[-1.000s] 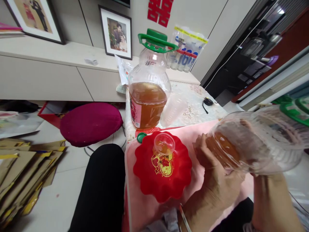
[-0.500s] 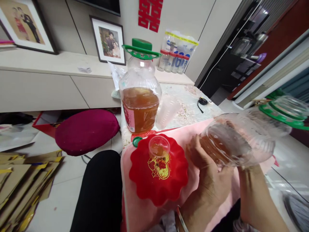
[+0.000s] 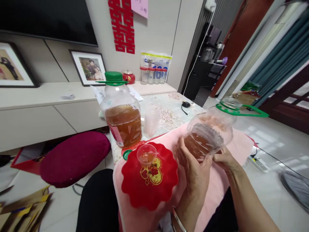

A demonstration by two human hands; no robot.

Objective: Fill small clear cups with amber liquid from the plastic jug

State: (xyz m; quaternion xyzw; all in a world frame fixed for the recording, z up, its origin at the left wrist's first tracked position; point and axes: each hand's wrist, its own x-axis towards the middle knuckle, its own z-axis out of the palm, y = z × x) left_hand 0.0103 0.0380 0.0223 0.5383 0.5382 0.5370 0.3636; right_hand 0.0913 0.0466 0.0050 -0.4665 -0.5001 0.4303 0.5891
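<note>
A clear plastic jug (image 3: pixel 211 129) with some brown liquid in its lower part leans to the right between my hands above a pink cloth (image 3: pixel 125 206). Its mouth is uncapped, and its green carrying handle (image 3: pixel 253 111) sticks out to the right. My left hand (image 3: pixel 195 167) is wrapped around the jug's near left side low down. Closed on the lower right side, my right hand (image 3: pixel 223 158) has its fingers partly hidden by the jug. Left of my hands, a red scalloped plate (image 3: pixel 135 190) carries a clear plastic cup (image 3: pixel 146 154) with a little amber liquid.
A larger capped jug of brown liquid (image 3: pixel 124 125) stands behind the plate, beside stacked clear cups (image 3: pixel 151 122). A green cap (image 3: pixel 126 154) lies at the plate's left edge. Farther back is a black tape measure (image 3: pixel 185 104). A maroon stool (image 3: pixel 74 158) is at left.
The held jug has come more upright and its neck has moved left in the view. Both hands stay on it. My view has turned up and to the right.
</note>
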